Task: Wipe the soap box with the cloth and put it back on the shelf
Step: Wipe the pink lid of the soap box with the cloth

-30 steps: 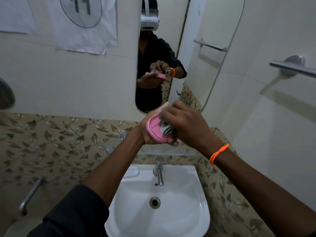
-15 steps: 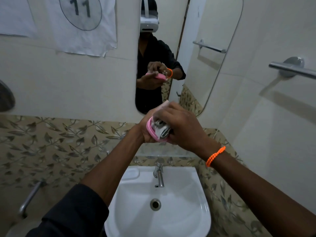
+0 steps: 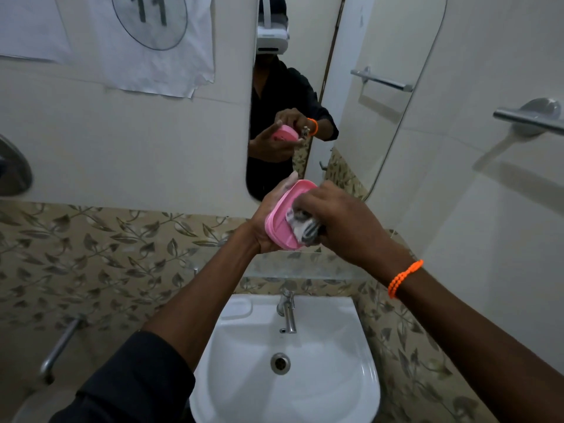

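A pink soap box (image 3: 282,213) is held up in front of the mirror, tilted with its hollow side toward me. My left hand (image 3: 264,222) grips it from behind and below. My right hand (image 3: 341,221) is closed on a bunched white and grey cloth (image 3: 303,225) and presses it into the box's hollow. A glass shelf (image 3: 305,265) runs along the wall just below both hands, above the sink.
A white sink (image 3: 287,361) with a metal tap (image 3: 288,311) lies directly below. The tall mirror (image 3: 335,87) reflects me. A towel bar (image 3: 528,117) juts from the right wall, a grab bar (image 3: 59,348) is low left, and paper sheets (image 3: 146,44) hang upper left.
The box has tilted so more of its pink hollow faces me. My right hand with the cloth has shifted slightly right and down inside it.
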